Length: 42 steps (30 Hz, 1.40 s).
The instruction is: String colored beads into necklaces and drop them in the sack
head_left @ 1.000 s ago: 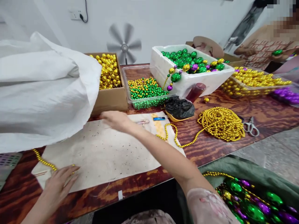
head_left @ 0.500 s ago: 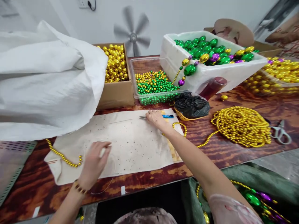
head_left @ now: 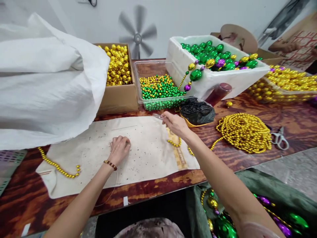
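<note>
My right hand (head_left: 174, 123) is closed around a pair of thread snips (head_left: 158, 116), its metal blades pointing left above the cloth's back edge. The snips' handle is hidden in my palm. My left hand (head_left: 120, 147) rests on the pale cloth (head_left: 148, 152), fingers pinched together; what they hold is hidden. A thin thread (head_left: 114, 190) trails from below my left wrist to the table's front edge. Behind that hand lies a long thin needle (head_left: 123, 127). A gold bead strand (head_left: 176, 143) lies near my right forearm, and another gold strand (head_left: 58, 168) at the cloth's left end.
A coil of gold beads (head_left: 244, 132) and scissors (head_left: 281, 138) lie right. Behind stand a carton (head_left: 121, 100), a clear bead tub (head_left: 158, 105), a foam box (head_left: 240, 81), a black bag (head_left: 198, 112) and a dark red bottle (head_left: 219, 93). White sheeting (head_left: 49, 99) bulges left. Another person (head_left: 297, 46) is back right.
My left hand has moved right and lowered onto the cloth, its fingers closing. My right hand has lifted the snips off the cloth. The view has shifted slightly right.
</note>
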Available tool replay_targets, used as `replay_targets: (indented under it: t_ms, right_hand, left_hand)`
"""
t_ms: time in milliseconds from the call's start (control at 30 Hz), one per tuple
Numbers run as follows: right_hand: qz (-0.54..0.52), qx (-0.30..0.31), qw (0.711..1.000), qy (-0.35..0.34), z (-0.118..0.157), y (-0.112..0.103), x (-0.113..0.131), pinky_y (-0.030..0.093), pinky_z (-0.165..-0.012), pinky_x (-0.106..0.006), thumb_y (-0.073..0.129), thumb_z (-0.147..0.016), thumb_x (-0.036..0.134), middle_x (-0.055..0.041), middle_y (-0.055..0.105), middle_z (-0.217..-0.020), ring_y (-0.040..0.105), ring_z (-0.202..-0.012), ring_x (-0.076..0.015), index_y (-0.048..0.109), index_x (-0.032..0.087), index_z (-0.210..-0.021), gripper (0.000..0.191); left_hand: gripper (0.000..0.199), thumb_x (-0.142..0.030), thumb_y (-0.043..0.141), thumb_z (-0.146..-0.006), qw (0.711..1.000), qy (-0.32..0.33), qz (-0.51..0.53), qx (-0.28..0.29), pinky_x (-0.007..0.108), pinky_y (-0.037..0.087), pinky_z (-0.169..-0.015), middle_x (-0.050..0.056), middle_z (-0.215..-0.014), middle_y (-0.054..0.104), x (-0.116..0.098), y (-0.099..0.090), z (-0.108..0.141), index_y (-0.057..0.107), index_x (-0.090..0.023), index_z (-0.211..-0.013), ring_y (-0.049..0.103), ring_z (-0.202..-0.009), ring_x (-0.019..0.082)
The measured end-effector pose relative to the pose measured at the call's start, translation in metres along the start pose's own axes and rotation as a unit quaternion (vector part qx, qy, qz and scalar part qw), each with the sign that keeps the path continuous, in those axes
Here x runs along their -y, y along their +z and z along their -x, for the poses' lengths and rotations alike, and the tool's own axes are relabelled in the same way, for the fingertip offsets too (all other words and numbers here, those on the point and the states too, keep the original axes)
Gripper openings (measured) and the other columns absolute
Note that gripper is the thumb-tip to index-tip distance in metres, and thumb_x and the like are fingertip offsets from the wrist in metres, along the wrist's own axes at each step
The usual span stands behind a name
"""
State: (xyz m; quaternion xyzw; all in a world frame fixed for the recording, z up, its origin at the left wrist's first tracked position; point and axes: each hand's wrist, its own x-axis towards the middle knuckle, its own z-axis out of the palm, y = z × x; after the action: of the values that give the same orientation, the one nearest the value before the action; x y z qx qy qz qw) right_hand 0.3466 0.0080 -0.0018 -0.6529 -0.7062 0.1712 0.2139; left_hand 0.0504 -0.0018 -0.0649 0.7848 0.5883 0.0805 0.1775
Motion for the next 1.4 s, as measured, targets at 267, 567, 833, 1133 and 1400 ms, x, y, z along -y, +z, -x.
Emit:
replay_targets:
  t_ms: [267,567,833,1133,1400]
  right_hand:
    - [0.191,0.155,0.968,-0.055,0.035,0.017,0.030,0.042,-0.073,-0.027,0.043,-0.104,0.033,-0.0087,0.065,-0.110,0.065,-0.101,-0.0227,0.066,0.024,-0.122,0.031]
    - [0.243,0.194,0.948,-0.072,0.032,0.030,0.062,0.049,-0.072,-0.030,0.051,-0.100,0.033,-0.0108,0.063,-0.115,0.067,-0.101,-0.0254,0.064,0.020,-0.120,0.027]
    - [0.283,0.195,0.931,-0.124,0.025,0.054,0.075,0.050,-0.067,-0.030,0.045,-0.100,0.018,-0.0162,0.064,-0.112,0.068,-0.097,-0.0269,0.067,0.014,-0.112,0.025]
    - [0.225,0.174,0.957,-0.061,0.036,0.054,0.074,0.043,-0.064,-0.031,0.046,-0.101,0.026,-0.0129,0.065,-0.107,0.070,-0.084,-0.0262,0.067,0.016,-0.111,0.025]
    - [-0.103,0.251,0.956,-0.115,0.076,0.087,0.093,0.037,-0.070,-0.025,0.058,-0.096,0.027,-0.0043,0.066,-0.084,0.059,-0.079,-0.0166,0.070,0.016,-0.087,0.018]
  left_hand:
    - [0.012,-0.021,0.049,-0.087,1.000,-0.004,0.030,-0.007,0.047,0.035,-0.089,0.010,-0.103,0.065,-0.001,-0.001,0.000,0.060,-0.021,-0.085,0.047,-0.110,0.032]
    - [0.008,-0.021,0.050,-0.088,0.997,0.014,0.078,-0.022,0.045,0.030,-0.091,0.006,-0.096,0.068,0.000,-0.008,0.006,0.056,-0.021,-0.082,0.050,-0.106,0.028]
    - [0.007,-0.019,0.052,-0.086,0.995,0.029,0.095,-0.019,0.045,0.031,-0.093,0.004,-0.091,0.069,-0.006,-0.018,0.009,0.056,-0.021,-0.080,0.054,-0.102,0.027]
    - [0.008,-0.023,0.060,-0.079,0.946,0.012,0.323,0.015,0.033,0.043,-0.075,0.001,-0.075,0.062,0.009,-0.034,-0.002,0.057,-0.019,-0.072,0.056,-0.074,0.016]
    - [0.011,-0.024,0.068,-0.073,0.878,-0.003,0.478,-0.027,0.027,0.042,-0.069,-0.002,-0.070,0.058,0.016,-0.060,0.005,0.059,-0.018,-0.074,0.050,-0.067,0.011]
